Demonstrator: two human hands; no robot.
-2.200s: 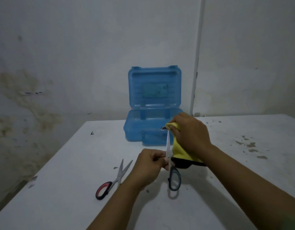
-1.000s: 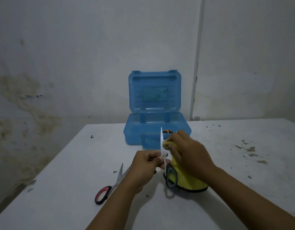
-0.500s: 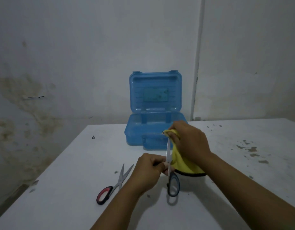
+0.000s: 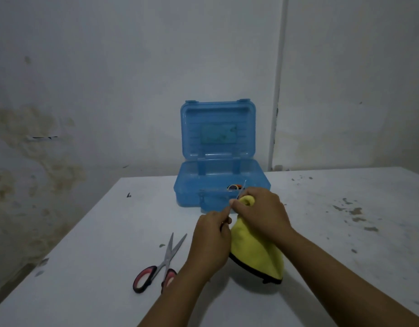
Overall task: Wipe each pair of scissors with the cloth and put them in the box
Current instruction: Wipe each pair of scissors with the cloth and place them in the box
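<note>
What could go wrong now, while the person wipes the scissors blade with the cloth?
The right hand pinches the yellow cloth around a thin blade; if the cloth slips, bare fingers may meet the edge. The red-handled scissors lie open beside the left hand, whose forearm might knock them.

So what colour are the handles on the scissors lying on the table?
Red with black edging, on the scissors; head view.

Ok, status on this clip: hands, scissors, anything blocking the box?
Left hand grips scissors; right hand wipes blade with yellow cloth. Red-handled scissors on table, unwiped. Blue box open, path clear.
</note>
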